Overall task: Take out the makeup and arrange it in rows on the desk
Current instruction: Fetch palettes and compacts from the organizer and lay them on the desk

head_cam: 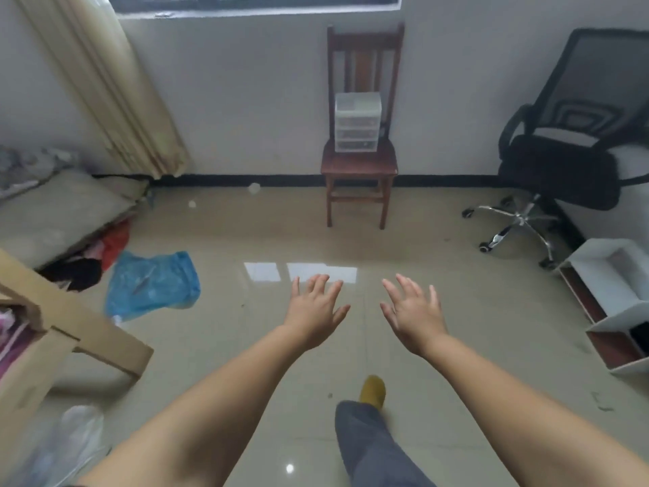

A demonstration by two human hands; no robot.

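A clear plastic drawer unit (357, 121) with three drawers stands on the seat of a wooden chair (359, 170) against the far wall; what the drawers hold is too blurred to tell. My left hand (314, 312) and my right hand (414, 316) are stretched out in front of me over the tiled floor, fingers spread, both holding nothing. Both hands are well short of the chair. No desk shows in this view.
A black office chair (565, 163) stands at the right, a white open shelf (611, 304) lies below it. At the left are a cardboard box (52, 339), a blue plastic bag (152, 284) and a mattress (52, 212). My leg and yellow slipper (372, 390) step forward.
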